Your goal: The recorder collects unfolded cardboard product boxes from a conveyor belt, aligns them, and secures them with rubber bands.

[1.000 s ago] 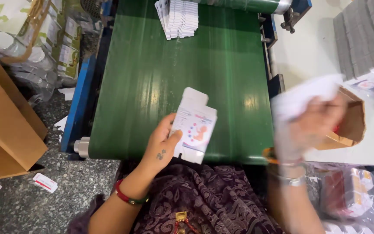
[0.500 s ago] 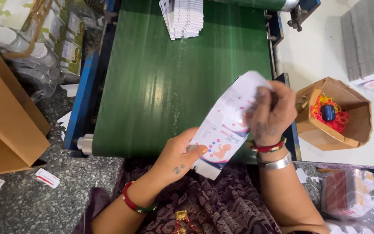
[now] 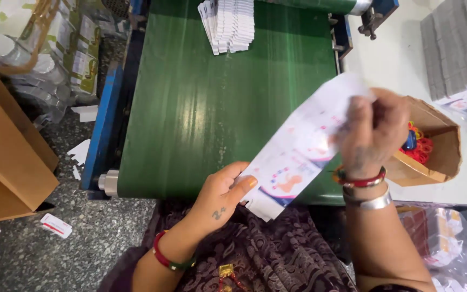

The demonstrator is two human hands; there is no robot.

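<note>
My left hand pinches the near lower end of a stack of flat white printed cartons. My right hand grips the far upper end of the same stack, which slants from lower left to upper right and is a little blurred. The stack hangs just above the near edge of a green conveyor belt. Another fanned pile of flat white cartons lies at the far end of the belt.
A small brown cardboard box with coloured rubber bands stands on the white table to the right. Grey flat stacks lie at the far right. Large brown cardboard boxes stand at the left on a speckled floor with scattered cartons.
My right hand came over from the small brown box and took the upper end of the cartons. The stack now stretches longer and is lifted between both hands.
</note>
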